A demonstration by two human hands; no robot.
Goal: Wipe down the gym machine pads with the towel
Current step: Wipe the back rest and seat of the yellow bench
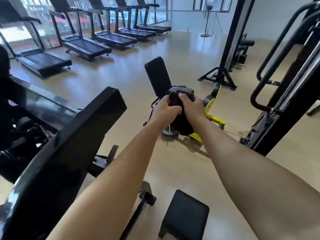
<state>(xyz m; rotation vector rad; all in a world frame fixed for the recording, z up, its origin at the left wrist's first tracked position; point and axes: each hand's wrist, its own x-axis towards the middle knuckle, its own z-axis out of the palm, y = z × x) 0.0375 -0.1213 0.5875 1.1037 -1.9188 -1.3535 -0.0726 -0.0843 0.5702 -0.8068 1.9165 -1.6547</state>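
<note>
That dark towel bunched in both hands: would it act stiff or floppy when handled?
Probably floppy: the towel crumples into a wad between the left hand and right hand. Likely light, since it is held at outstretched arms. Its fuzzy surface suggests slipping is unlikely.

Row of treadmills (86, 47) along the windows (161, 14), standing fan (209, 6) beyond.

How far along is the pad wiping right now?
Done: no pad can be told as wiped. In hand: left hand and right hand both grip the bunched dark towel, held out ahead. Left: likely the near seat pad, the slanted pad on the left and the yellow machine's backrest.
</note>
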